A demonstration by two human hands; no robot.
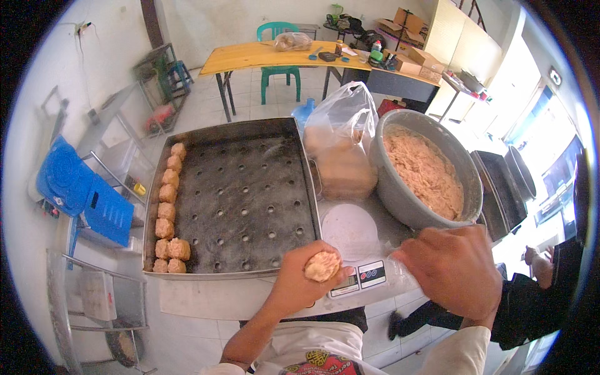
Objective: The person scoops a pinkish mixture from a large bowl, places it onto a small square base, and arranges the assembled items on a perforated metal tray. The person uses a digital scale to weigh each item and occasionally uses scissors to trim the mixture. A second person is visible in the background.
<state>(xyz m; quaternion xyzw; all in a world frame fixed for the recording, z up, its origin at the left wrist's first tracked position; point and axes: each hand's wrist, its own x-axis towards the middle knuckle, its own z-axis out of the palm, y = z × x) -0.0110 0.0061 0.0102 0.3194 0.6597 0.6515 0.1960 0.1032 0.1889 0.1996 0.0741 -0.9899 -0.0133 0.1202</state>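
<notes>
Ten or so lumpy dough pieces (pixel 167 211) sit in the black perforated baking tray (pixel 262 187), and what a neat line they make! Most run in a single column down the left wall, with a second column just two long at the near corner. Early going, I'd judge: the tray's dark, hole-dotted surface shows across all the rest of its width.

Over to the left hand (pixel 294 278), and it's clenched around a dough lump (pixel 322 267), the pale, rough top bulging out between thumb and forefinger. That lump is off the tray, up in the fist, just beside the digital kitchen scale (pixel 372 274) with its round white platform (pixel 350 226).

Now the right hand (pixel 453 272)! Fingers curled, knuckles up, near the close rim of the big grey tub (pixel 400 205). Are they gripping anything? Cannot tell from here; the fingertips are turned away, next to a crumpled clear plastic sheet (pixel 405 275).

And look at the supply: pinkish, shaggy dough (pixel 422 169) spreads right across that tub, so plenty appears left to portion, far more than lies shaped. Between tray and tub stands a knotted-looking clear plastic bag (pixel 347 165) with tan contents, no hand on it.
</notes>
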